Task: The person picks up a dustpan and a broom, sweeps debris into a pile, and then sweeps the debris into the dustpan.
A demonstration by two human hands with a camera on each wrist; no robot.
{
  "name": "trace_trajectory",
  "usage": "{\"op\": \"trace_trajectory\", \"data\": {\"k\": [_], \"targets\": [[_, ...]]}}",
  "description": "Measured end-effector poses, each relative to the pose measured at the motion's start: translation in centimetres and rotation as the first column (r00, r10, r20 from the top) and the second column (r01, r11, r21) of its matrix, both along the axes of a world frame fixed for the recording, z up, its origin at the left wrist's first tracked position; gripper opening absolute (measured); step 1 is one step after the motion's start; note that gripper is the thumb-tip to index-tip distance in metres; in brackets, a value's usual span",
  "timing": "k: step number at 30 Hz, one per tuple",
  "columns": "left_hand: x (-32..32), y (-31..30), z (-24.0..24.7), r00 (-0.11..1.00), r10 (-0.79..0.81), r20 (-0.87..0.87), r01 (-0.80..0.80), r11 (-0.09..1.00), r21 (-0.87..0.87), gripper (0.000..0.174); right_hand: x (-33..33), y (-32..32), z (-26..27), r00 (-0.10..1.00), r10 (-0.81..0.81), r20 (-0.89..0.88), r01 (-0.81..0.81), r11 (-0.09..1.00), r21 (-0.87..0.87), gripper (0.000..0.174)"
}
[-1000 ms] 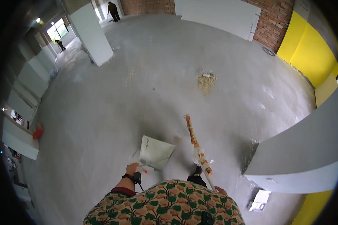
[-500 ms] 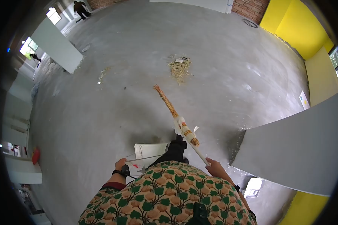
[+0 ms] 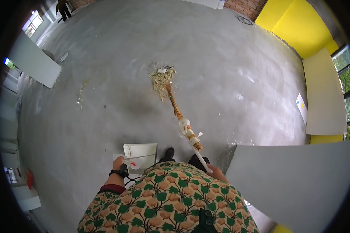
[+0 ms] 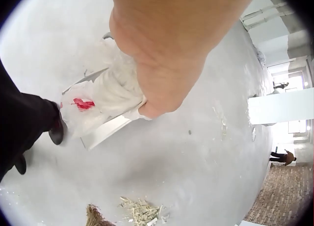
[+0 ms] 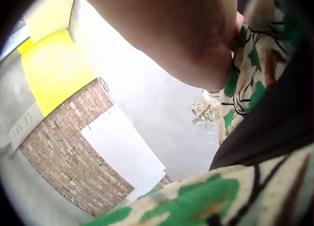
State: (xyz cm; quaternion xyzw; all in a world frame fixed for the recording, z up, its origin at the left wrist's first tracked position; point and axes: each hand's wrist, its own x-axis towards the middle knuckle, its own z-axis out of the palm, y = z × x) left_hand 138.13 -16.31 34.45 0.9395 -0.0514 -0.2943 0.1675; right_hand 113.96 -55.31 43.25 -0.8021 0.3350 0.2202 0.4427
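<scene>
My broom (image 3: 175, 106) has reached the straw (image 3: 158, 79), making it sweepable, right hand (image 3: 217, 174) gripping the broom, left hand (image 3: 118, 163) the dustpan (image 3: 144, 150).

Bare floor (image 3: 116, 116) left of broom (image 3: 175, 106)

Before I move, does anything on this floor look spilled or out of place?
Yes: loose straw-like debris lies ahead, odd against the smooth floor; a thinner trail of scraps lies to its left.
</scene>
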Motion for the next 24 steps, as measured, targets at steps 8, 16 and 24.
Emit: {"op": "trace_trajectory", "data": {"k": [8,16,24], "targets": [[3.4,-8.7,-3.3,0.995,0.033,0.099,-0.035,0.999,0.012,0.022,6.9,-13.4,-1.4,0.998,0.014,-0.058,-0.009,0.997,0.078,0.044],[6.6,-18.8,-3.7,0.916,0.386,0.111,-0.375,0.921,-0.106,0.028,11.9,-27.1,-0.5,0.969,0.242,0.053,-0.241,0.970,-0.034,0.041],[6.4,-26.1,-7.0,0.992,0.024,0.124,-0.035,0.996,0.088,0.019,15.6,-34.8,-2.3,0.955,0.294,0.037,-0.291,0.954,-0.071,0.041]]}}
